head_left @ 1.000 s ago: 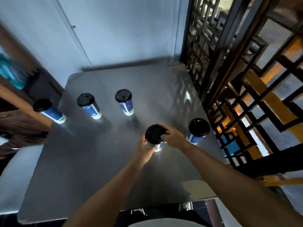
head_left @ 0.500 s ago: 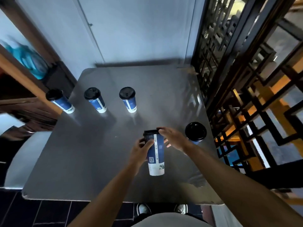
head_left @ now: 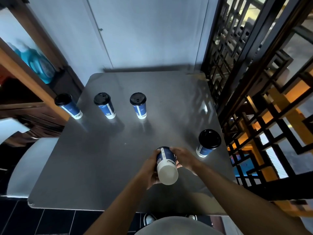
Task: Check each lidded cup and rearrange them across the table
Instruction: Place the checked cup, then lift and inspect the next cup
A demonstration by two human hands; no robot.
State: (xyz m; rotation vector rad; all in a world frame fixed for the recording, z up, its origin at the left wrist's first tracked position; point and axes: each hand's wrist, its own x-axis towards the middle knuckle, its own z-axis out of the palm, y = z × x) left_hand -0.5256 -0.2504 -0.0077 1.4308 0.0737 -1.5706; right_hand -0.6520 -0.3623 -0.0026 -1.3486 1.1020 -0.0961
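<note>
Cup [head_left: 165, 161] being gripped by curled fingers of both hands, left hand [head_left: 151, 168] at 9 o'clock, right hand [head_left: 183, 158] at 3; tipped over, white base facing camera, lid hidden. Hovering above table [head_left: 101, 167], near edge. Lidded cup [head_left: 207, 143] standing at 2 o'clock; three cups [head_left: 104, 105] lining up at 11.

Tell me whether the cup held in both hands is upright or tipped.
Tipped. The held cup lies with its white base toward the camera and its lid end pointing away, gripped by the left hand and right hand.
</note>
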